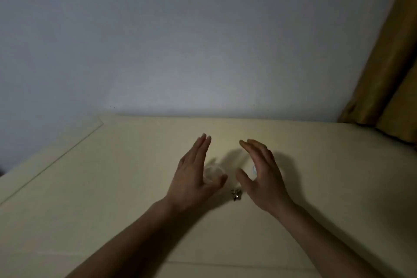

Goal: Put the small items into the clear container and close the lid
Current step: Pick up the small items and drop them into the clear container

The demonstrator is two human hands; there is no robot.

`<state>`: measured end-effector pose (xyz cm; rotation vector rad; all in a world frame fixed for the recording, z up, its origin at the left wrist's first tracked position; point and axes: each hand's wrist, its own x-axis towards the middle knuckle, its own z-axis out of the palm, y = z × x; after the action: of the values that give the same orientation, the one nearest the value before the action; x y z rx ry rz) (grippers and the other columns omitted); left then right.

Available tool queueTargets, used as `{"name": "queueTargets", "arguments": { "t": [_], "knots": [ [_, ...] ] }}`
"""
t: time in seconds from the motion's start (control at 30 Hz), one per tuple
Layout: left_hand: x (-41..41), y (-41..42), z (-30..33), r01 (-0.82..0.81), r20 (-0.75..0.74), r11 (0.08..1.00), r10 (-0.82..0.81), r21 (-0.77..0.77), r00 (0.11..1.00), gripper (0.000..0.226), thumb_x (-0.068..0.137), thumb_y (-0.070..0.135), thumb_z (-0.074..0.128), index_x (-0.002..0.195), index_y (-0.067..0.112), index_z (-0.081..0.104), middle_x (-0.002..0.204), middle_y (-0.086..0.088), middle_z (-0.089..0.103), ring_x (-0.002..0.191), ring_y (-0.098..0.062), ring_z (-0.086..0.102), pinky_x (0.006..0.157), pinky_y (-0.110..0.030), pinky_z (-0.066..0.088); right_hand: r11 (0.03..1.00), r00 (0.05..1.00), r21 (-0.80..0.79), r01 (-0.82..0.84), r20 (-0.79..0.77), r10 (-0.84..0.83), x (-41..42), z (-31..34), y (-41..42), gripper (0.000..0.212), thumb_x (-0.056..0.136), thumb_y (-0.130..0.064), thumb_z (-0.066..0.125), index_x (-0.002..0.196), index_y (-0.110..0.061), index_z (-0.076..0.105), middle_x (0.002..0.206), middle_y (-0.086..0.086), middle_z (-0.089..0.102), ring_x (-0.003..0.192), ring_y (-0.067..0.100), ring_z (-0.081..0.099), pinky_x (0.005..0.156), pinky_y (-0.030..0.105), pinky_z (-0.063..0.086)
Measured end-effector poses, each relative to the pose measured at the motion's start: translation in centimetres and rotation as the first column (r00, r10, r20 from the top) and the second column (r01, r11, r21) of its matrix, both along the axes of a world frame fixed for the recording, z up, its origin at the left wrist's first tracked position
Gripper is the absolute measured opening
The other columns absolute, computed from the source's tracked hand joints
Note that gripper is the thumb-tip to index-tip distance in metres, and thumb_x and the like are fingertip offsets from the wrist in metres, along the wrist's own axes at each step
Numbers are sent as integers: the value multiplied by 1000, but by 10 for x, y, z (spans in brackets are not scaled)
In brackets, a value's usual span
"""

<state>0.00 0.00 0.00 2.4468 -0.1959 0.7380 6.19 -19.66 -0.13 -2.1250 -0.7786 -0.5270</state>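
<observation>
A small clear round container (212, 172) stands on the cream table (316, 165), partly hidden behind my left hand (194, 176). That hand is open with fingers straight, its thumb beside the container's near side. My right hand (259, 174) hovers open a little to the right, fingers curved. A pale, clear bit (254, 169) shows at its palm; I cannot tell what it is. Several small shiny metal items (236, 194) lie on the table between my two wrists, touched by neither hand.
A grey wall (180, 40) rises at the table's far edge. A mustard curtain (388, 70) hangs at the right. A seam (56, 160) runs across the tabletop on the left, and another (225, 265) near the front.
</observation>
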Motion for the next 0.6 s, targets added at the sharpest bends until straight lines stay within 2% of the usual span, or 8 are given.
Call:
{"name": "queueTargets", "arguments": {
  "t": [0.07, 0.13, 0.23, 0.33, 0.47, 0.6],
  "knots": [
    [1, 0, -2, 22, -35, 998, -24, -54, 999, 99, 81, 54, 67, 158, 24, 12, 166, 12, 12, 155, -7, 15, 124, -30, 21, 999, 1000, -32, -6, 13, 7, 1, 0, 0, 59, 81, -39, 56, 138, -33, 43, 137, -10, 43, 128, 9, 40, 101, 28, 38],
    [0, -1, -5, 22, -95, 994, -33, -110, 995, 101, 80, 51, 72, 158, 25, 13, 167, 10, 18, 152, -7, 20, 122, -27, 23, 996, 999, -89, -24, -37, 21, 1, -6, -2, 53, 81, -42, 56, 133, -32, 50, 126, -12, 47, 118, 8, 47, 96, 29, 44],
    [0, -3, -9, 12, -149, 988, -36, -155, 988, 103, 79, 46, 77, 158, 23, 14, 165, 6, 25, 150, -7, 28, 119, -25, 28, 973, 993, -223, -54, -115, 29, 3, -13, -2, 52, 81, -55, 52, 128, -35, 53, 117, -15, 49, 104, 6, 53, 88, 27, 47],
    [0, -5, -12, 5, -209, 983, -44, -185, 977, 107, 78, 39, 80, 158, 21, 12, 161, 0, 35, 147, -12, 37, 117, -31, 36, 937, 978, -332, -108, -205, 40, 4, -18, -5, 55, 81, -63, 51, 128, -35, 54, 112, -16, 51, 103, 5, 55, 87, 31, 50],
    [2, -2, -18, 30, -246, 990, -64, -140, 967, 103, 79, 36, 80, 157, 21, 15, 143, 0, 57, 128, -16, 59, 106, -35, 48, 915, 976, -390, -97, -218, 11, 5, -18, -7, 59, 74, -71, 51, 118, -34, 61, 92, -21, 45, 89, 2, 52, 80, 28, 48],
    [5, 2, -22, 34, -235, 992, -62, -119, 970, 91, 79, 44, 76, 152, 25, 27, 138, 0, 63, 123, -17, 63, 103, -35, 51, 911, 975, -398, -104, -223, 14, 1, -17, -8, 50, 73, -68, 60, 111, -35, 63, 93, -18, 51, 88, 2, 52, 78, 26, 47]
  ]
}}
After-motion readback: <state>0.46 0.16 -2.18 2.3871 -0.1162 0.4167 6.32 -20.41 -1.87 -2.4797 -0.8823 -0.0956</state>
